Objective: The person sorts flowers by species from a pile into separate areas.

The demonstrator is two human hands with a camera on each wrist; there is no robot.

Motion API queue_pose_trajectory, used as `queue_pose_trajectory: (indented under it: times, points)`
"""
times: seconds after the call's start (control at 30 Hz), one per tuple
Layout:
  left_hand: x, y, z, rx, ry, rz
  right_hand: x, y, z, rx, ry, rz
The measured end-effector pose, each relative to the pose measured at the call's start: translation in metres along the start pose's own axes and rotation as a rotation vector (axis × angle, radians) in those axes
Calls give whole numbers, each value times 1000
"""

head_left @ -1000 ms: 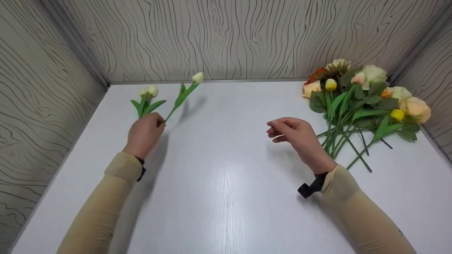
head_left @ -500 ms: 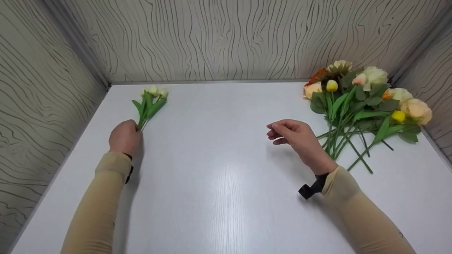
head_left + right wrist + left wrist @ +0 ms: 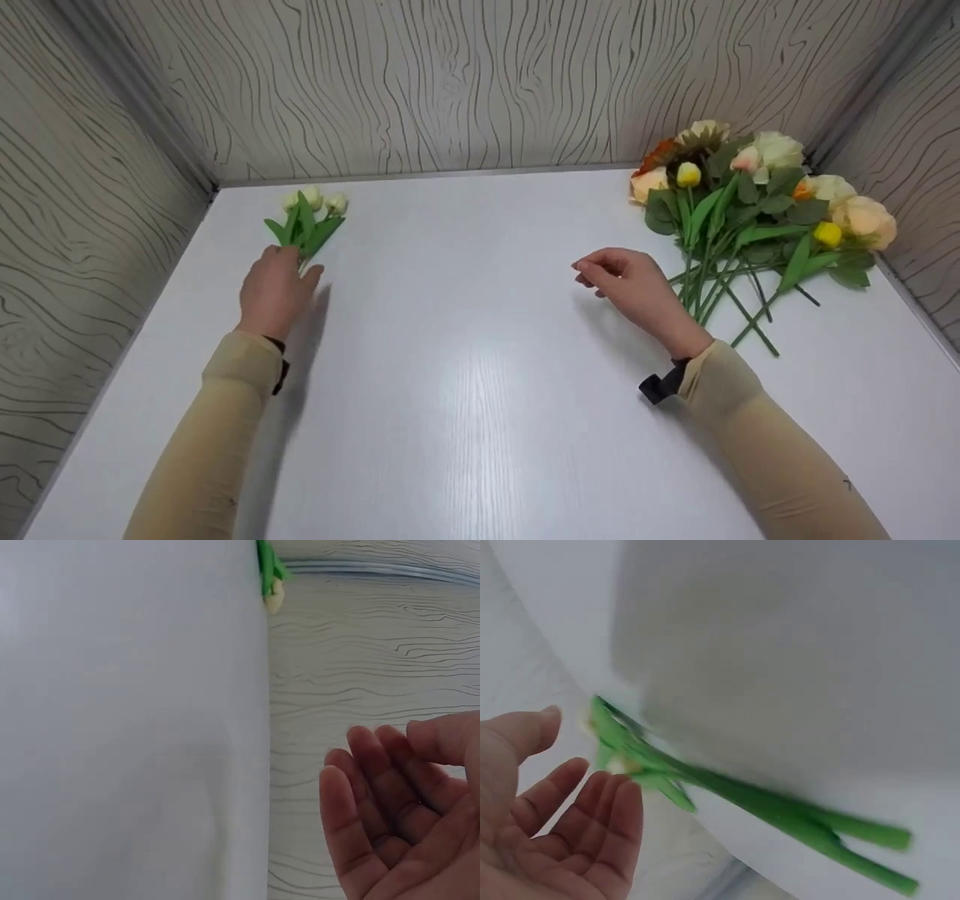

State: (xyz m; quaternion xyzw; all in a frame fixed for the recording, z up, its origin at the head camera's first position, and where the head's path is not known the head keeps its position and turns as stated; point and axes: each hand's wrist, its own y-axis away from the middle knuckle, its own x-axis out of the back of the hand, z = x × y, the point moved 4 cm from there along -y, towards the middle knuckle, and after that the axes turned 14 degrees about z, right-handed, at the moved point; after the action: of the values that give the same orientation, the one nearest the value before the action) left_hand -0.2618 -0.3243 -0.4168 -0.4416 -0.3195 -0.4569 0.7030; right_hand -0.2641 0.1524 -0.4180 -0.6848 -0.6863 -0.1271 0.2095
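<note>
White tulips (image 3: 304,223) with green leaves lie together at the back left of the table. Over their stems is my left hand (image 3: 274,292), thumb apart from the fingers and nothing held. In the left wrist view, the green stems (image 3: 780,814) lie beyond the loosely bent fingers (image 3: 615,821), with a gap between thumb and fingers. My right hand (image 3: 637,292) is held above the table at the right, fingers loosely bent and holding nothing. Its view shows the relaxed fingers (image 3: 341,817) and a white tulip bud (image 3: 274,597) far off.
A pile of mixed flowers (image 3: 757,202), with yellow tulips, peach and cream blooms and an orange one, lies at the back right of the white table (image 3: 465,315). Its green stems point forward, close to my right wrist. Wood-grain panels (image 3: 420,90) stand at the back and sides.
My left hand has brought a single white tulip leftward to the others, laid it down and let go. My right hand has stayed nearly still; the head view has shifted slightly.
</note>
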Motion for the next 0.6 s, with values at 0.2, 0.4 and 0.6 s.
queue_pose_trajectory:
  times: [0.2, 0.4, 0.6]
  points:
    - [-20, 18, 71, -169, 78, 7, 46, -12, 22, 6, 339, 99]
    - [-38, 51, 151, -420, 163, 11, 103, -25, 46, -64, 504, 169]
    - [-53, 81, 213, -669, 234, 13, 124, -30, 61, -127, 570, 102]
